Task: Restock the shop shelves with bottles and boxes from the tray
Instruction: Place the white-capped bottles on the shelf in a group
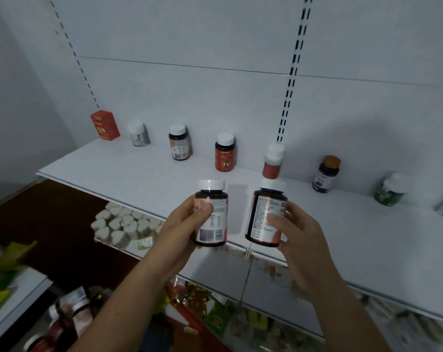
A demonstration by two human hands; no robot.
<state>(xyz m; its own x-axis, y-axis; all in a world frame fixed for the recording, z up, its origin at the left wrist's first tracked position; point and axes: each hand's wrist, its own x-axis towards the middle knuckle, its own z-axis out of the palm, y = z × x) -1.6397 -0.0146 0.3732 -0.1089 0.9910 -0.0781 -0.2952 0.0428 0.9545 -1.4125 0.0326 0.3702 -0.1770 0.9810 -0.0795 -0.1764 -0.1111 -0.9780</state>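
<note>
My left hand [182, 224] grips a dark white-capped bottle [212, 217] with a pink label, held upright above the front edge of the white shelf [128, 174]. A matching bottle [266, 217] is held upright by my right hand [294, 229] just to the right. Along the shelf's back stand a red box [104, 125], a white bottle [137, 134], two dark orange-labelled bottles [180, 143] [225, 153], a white-capped red bottle [273, 161], a purple bottle [325, 175] and a green bottle [390, 190].
A pack of white-capped bottles [125, 224] sits on the lower shelf at left. Mixed packets [215, 308] and more bottles [70, 316] lie below near my left arm. Black slotted uprights [290, 80] run up the white back wall.
</note>
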